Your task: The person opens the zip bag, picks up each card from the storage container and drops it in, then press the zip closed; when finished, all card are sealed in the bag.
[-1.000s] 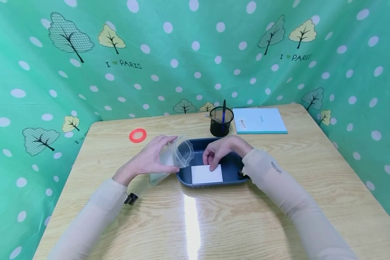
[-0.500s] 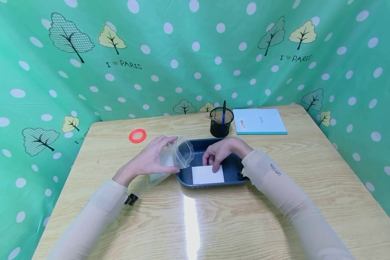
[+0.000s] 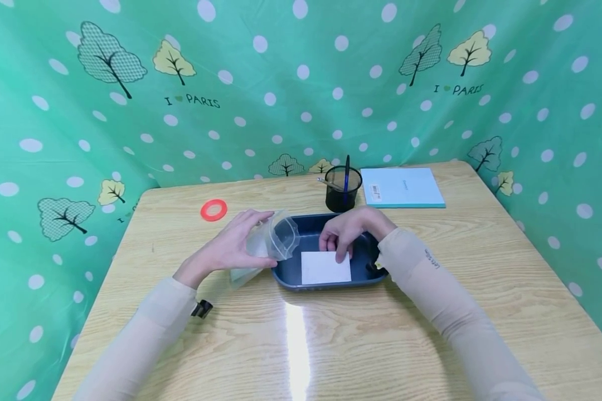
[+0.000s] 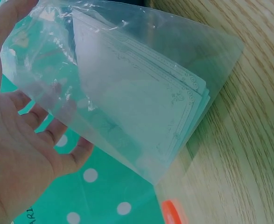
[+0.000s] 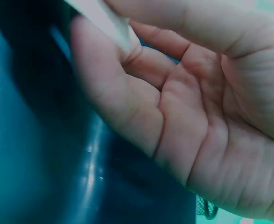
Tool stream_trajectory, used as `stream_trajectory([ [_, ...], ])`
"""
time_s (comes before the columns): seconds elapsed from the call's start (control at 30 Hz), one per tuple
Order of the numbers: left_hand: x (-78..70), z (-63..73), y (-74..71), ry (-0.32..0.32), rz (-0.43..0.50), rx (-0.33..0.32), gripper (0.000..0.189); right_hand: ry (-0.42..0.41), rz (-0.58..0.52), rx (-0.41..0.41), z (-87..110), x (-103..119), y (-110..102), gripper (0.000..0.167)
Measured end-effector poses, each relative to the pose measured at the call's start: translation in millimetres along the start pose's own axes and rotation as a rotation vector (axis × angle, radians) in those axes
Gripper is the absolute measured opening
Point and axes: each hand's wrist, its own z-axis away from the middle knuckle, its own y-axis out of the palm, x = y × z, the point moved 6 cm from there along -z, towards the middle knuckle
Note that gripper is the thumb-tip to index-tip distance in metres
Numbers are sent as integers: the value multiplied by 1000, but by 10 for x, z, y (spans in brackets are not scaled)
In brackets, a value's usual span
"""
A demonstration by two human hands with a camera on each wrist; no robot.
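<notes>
My left hand [image 3: 226, 245] grips a clear plastic bag [image 3: 284, 236], its mouth spread and facing the tray. In the left wrist view, several white cards [image 4: 137, 88] with an embossed ornate border lie stacked inside the bag, and the fingers [image 4: 73, 156] curve beside it. My right hand [image 3: 350, 229] is over the dark blue tray [image 3: 308, 240], pinching a white card [image 3: 326, 268] by its far edge between thumb and fingers. The right wrist view shows only the pale edge of that card [image 5: 104, 21] between the fingers, with the tray's dark wall alongside.
Behind the tray stands a black mesh pen cup [image 3: 342, 195] with pens and a pencil. To its right lies a light blue book [image 3: 403, 187]. A red ring [image 3: 213, 210] is at the back left. A green patterned curtain [image 3: 301, 94] hangs behind the wooden table [image 3: 231, 345].
My right hand has shifted slightly right with the card, which now sits a little further right in the tray. My left hand and the bag have stayed in place.
</notes>
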Motion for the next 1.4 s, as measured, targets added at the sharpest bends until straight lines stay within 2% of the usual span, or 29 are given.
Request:
stream_trajectory([
  [0.2, 0, 8, -12, 9, -8, -10, 107, -4, -33, -50, 163, 51, -63, 28],
  [0.33, 3, 16, -30, 2, -7, -10, 107, -49, -23, -107, 343, 92, -134, 31],
  [0.57, 25, 29, -101, 3, -12, -46, 108, -136, -2, -283, 790, 194, -368, 25],
  [0.8, 11, 32, -145, 18, 2, -65, 108, -224, -74, -481, 1088, 265, -535, 30],
  [0.87, 12, 34, -147, 16, 3, -65, 108, -237, -100, -522, 1114, 267, -549, 30],
  [0.97, 13, 37, -147, 18, -1, -64, 108, -245, -122, -541, 1117, 263, -542, 29],
  [1.17, 8, 36, -154, 29, 1, -65, 106, -256, -132, -515, 1049, 270, -480, 28],
  [1.4, 9, 45, -163, 16, -7, -66, 108, -254, -114, -468, 856, 235, -404, 24],
])
